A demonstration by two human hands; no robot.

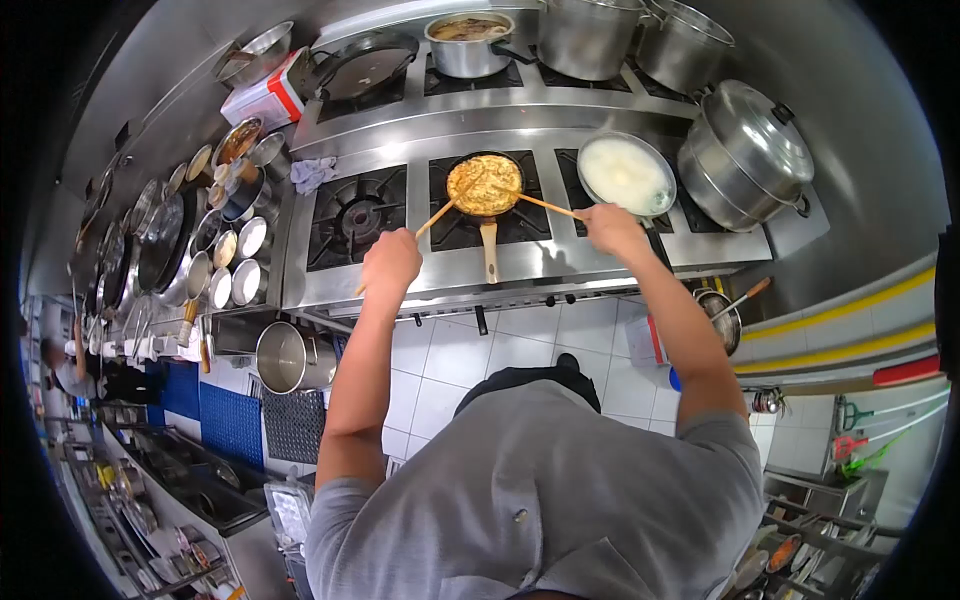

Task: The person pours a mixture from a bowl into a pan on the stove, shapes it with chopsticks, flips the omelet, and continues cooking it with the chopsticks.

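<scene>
A small pan [490,240] with a light wooden handle sits on the middle front burner, holding a yellow-brown egg-like food [486,184]. My left hand [391,262], left of the pan handle, is closed round a wooden stick [436,217] whose tip reaches into the food. On the right, my right hand [612,230] grips another wooden stick [546,205], its tip also in the food. Close beyond my right hand is a pan of whitish liquid [622,172] with a dark handle.
A large lidded steamer pot [745,155] stands at the right. Tall pots [590,40] and a pot of brown food [468,28] line the back. An unused burner [360,215], a cloth [313,174] and small containers [250,236] are at the left. Another person [72,375] is far left.
</scene>
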